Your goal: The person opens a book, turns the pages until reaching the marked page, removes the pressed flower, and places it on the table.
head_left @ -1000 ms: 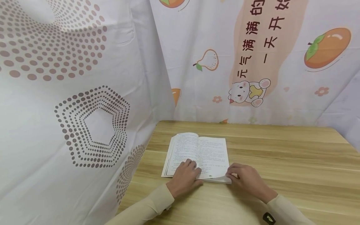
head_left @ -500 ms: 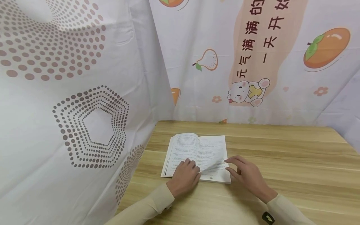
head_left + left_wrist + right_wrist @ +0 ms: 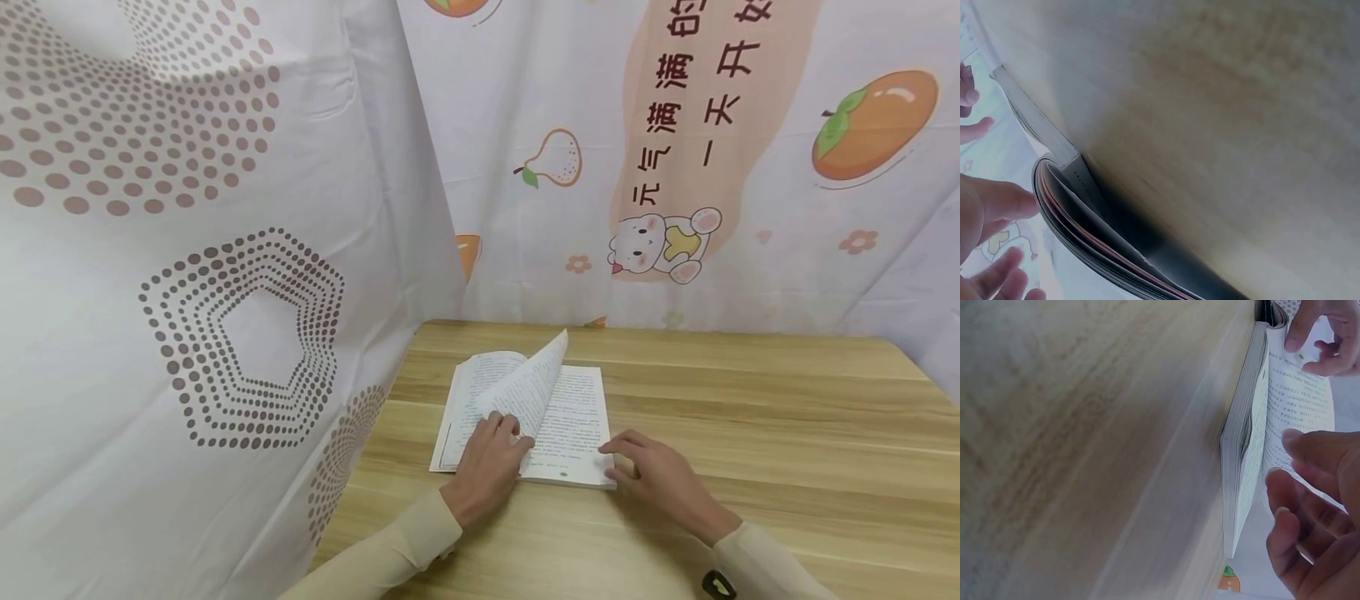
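An open paperback book (image 3: 581,417) lies on the wooden table, its pages covered in small print. One page (image 3: 538,385) stands lifted over the spine, its top corner curling up and leaning left. My left hand (image 3: 486,462) rests on the book's lower left, its fingers against the base of that page. In the left wrist view, its thumb (image 3: 1007,199) is at the book's curved lower edge. Beside the lower right corner is my right hand (image 3: 660,475), fingers loosely bent. The right wrist view shows nothing between its fingers (image 3: 1285,487).
The wood-grain table (image 3: 787,417) extends to the right of the book. A dotted white curtain (image 3: 262,500) hangs close on the left. Behind the table's far edge hangs a curtain (image 3: 525,250) printed with fruit and writing.
The page has swung from the right side up and over toward the left. My right fingers have let go of it and stay near the right edge; the left hand remains on the book.
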Action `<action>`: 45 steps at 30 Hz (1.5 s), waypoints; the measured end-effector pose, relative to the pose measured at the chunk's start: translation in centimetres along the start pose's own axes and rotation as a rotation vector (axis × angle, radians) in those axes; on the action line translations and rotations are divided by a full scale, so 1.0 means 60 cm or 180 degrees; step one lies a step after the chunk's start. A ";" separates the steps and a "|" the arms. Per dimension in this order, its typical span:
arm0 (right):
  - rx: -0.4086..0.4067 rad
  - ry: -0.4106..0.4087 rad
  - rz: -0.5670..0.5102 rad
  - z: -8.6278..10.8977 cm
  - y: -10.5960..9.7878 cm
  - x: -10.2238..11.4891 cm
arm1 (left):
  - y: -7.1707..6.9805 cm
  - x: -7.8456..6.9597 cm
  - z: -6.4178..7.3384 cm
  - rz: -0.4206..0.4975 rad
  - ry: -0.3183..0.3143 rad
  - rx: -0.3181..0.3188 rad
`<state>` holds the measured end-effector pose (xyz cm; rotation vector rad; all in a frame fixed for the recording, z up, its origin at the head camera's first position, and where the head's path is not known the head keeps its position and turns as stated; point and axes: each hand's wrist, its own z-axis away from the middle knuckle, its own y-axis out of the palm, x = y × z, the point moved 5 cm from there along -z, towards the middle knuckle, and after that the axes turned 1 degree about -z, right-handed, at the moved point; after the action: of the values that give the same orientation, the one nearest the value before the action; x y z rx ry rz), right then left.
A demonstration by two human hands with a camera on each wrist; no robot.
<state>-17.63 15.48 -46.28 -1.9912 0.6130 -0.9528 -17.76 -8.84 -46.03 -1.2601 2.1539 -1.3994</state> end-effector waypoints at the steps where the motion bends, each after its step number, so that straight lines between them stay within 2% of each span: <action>1: 0.0020 -0.0025 0.0008 0.000 0.001 0.000 | 0.001 -0.001 0.000 -0.0004 0.0025 0.0046; 6: 0.0198 -0.0077 0.0000 0.002 0.010 -0.002 | 0.003 -0.006 0.004 -0.0044 0.0100 0.0202; 17: 0.0379 -0.0220 0.0304 0.005 0.017 0.000 | 0.009 -0.004 0.010 -0.0018 0.0061 0.0250; 24: 0.0133 -0.0670 0.0640 0.006 0.019 0.010 | 0.008 -0.004 0.010 0.0102 0.0123 0.0209; 29: -0.0049 -0.0883 0.0818 0.006 0.013 0.017 | 0.013 -0.006 0.011 0.0152 0.0135 0.0248; 33: -0.0099 -0.1030 0.0899 0.006 0.009 0.020 | 0.014 -0.006 0.011 0.0191 0.0124 0.0275; 38: -0.0080 -0.1027 0.0840 0.006 0.008 0.021 | 0.016 -0.009 0.010 0.0206 0.0117 0.0324; 45: -0.0161 -0.0857 0.0408 -0.003 0.002 0.016 | 0.019 -0.011 0.009 0.0226 0.0084 0.0455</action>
<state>-17.21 14.68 -45.91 -2.0528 0.6088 -0.5846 -17.63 -8.51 -47.42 -1.1089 2.0531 -1.5186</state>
